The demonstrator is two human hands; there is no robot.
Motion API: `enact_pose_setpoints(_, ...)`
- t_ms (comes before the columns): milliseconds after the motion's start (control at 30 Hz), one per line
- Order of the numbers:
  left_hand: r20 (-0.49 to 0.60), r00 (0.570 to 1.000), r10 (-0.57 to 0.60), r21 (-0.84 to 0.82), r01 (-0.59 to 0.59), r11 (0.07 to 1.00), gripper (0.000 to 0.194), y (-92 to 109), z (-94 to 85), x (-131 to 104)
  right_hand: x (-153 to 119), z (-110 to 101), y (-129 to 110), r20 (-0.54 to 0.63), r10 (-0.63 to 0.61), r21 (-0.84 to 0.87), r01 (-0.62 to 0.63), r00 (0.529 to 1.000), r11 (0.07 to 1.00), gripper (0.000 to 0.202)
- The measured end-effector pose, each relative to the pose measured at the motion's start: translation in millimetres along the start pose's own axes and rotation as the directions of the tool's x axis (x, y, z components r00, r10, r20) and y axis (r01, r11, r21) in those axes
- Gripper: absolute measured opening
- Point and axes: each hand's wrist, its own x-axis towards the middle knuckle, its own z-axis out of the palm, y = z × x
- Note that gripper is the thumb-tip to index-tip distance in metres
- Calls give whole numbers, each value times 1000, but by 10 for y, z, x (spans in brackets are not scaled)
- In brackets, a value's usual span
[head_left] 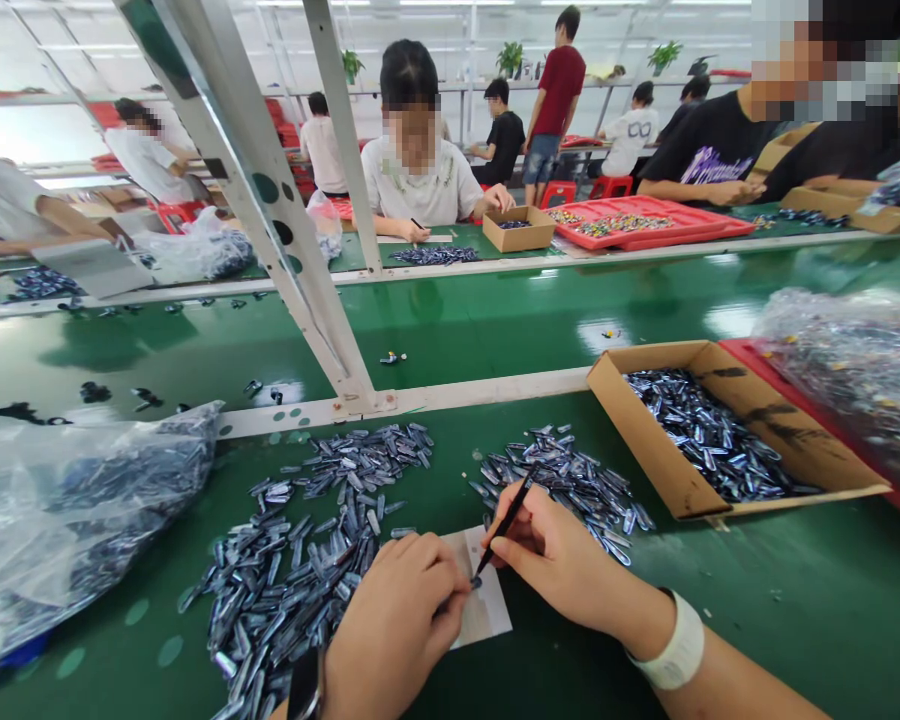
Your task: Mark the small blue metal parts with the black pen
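My right hand (544, 545) is closed around slim black tweezers (506, 525), held like a pen with the tip pointing down and left. That tip meets a small dark translucent plastic piece (475, 582) at the fingertips of my left hand (405, 610), whose fingers are curled in a pinch. Under both hands lies a white paper sheet (491, 610), partly covered by the left hand. A large heap of dark translucent plastic pieces (270, 590) spreads beside and behind my left hand. Just beyond my right hand is a smaller heap of similar pieces (570, 475).
A cardboard box (787, 435) of dark pieces stands at right, beside a red tray (889, 480) under a clear bag (855, 370). Another plastic bag (67, 530) lies at left. A slanted metal post (270, 200) rises before a green conveyor belt (480, 320). Co-workers sit opposite.
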Motion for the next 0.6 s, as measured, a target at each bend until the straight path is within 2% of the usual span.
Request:
enact_pose_setpoints(267, 57, 997, -45, 76, 40, 996, 23, 67, -43, 6, -15, -30, -43, 34, -19, 52, 17, 999, 998, 13)
enact_pose_setpoints(467, 28, 999, -38, 62, 36, 997, 26, 98, -19, -4, -28, -24, -36, 37, -64, 7, 64, 997, 998, 12)
enact_pose_setpoints(600, -23, 1000, 10, 38, -9, 999, 34, 78, 13, -24, -28, -17, -12, 30, -104, -8, 104, 994, 995, 11)
